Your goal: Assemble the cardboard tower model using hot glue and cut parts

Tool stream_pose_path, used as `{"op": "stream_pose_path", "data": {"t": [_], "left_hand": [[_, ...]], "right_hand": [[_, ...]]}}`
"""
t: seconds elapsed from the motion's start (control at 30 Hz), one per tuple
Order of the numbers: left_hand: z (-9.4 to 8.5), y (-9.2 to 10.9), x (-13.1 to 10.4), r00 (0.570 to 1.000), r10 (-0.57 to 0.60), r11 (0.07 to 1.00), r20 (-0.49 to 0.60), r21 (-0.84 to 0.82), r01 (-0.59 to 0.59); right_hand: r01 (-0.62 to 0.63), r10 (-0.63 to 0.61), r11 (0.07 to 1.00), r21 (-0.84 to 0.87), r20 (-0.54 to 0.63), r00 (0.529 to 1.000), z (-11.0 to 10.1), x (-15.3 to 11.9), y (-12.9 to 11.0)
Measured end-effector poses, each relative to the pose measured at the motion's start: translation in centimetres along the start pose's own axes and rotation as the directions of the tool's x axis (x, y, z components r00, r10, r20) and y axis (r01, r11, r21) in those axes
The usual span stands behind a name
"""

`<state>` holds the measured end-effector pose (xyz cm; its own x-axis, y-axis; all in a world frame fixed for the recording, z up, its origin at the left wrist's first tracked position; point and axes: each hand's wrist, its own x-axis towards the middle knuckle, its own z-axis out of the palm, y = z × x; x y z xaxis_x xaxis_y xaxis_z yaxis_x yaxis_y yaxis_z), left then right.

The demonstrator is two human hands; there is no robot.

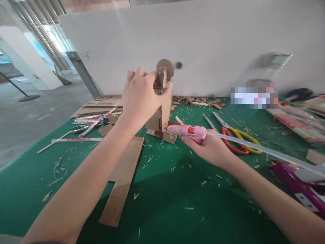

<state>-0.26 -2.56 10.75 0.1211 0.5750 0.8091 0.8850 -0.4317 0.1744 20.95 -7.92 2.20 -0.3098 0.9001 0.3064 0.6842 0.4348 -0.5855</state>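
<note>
A tall cardboard model [166, 108] stands upright on the green table, with a round cardboard disc [165, 64] at its top. My left hand [142, 91] is closed around the model's upper part, thumb on the near side. In my right hand [210, 147] is a pink hot glue gun [186, 131], its nozzle at the model's lower right side near the base. A long clear glue stick [264, 153] trails from the gun's rear toward the right edge. Whether the nozzle touches the cardboard I cannot tell.
Scissors with red and yellow handles [243, 142] lie right of the glue gun. A purple device [297, 183] sits at the right edge. Flat cardboard [127, 162] lies front left; sticks and dark-handled scissors [80, 128] lie farther left. Cardboard scraps [195, 101] line the wall.
</note>
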Motion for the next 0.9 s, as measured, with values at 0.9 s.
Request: {"op": "stream_pose_path", "data": {"t": [0.9], "left_hand": [[3.0, -3.1, 4.2, 0.988, 0.031, 0.969, 0.151, -0.248, 0.008]], "right_hand": [[-0.148, 0.205, 0.957, 0.251, -0.216, 0.955, -1.6, 1.5, 5.1]]}}
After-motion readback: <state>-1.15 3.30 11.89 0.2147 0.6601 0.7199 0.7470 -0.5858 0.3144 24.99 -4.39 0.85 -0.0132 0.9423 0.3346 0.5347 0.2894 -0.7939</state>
